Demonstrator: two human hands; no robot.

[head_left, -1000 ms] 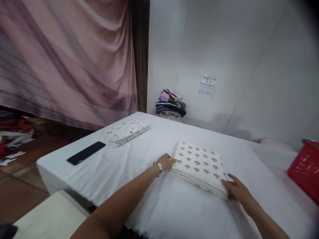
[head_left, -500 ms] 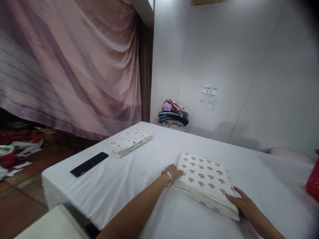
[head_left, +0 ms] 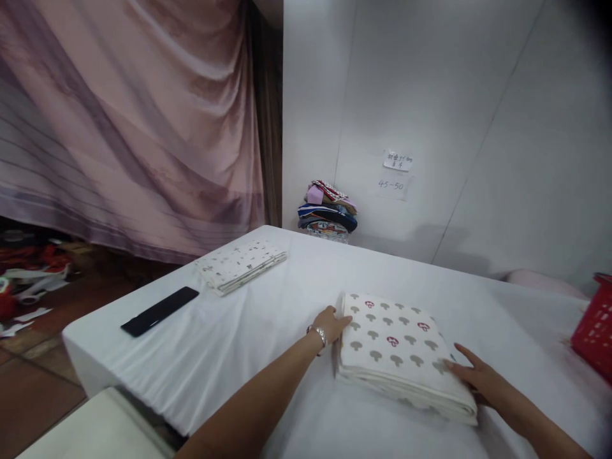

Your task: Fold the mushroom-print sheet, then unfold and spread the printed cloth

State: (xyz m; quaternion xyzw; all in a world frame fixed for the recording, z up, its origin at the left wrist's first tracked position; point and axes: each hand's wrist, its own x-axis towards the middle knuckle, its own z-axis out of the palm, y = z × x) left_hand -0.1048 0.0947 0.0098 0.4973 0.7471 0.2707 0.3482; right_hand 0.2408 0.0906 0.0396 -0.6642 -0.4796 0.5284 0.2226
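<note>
A folded white cloth with grey and red mushroom prints lies on the white-covered table. My left hand, with a silver bracelet at the wrist, grips its left edge, thumb on top. At the right edge, my right hand has its thumb on the upper face and a finger stretched out along the side; its other fingers are partly hidden. Farther left on the table is another folded white cloth with small prints.
A black flat object lies near the table's left edge. Stacked fabrics stand behind the far edge, by the wall. At the right is a red basket. A pink curtain hangs at the left.
The mushroom-print cloth has turned slightly and shifted right, with both hands still at its sides. The view has swung a little to the right.
</note>
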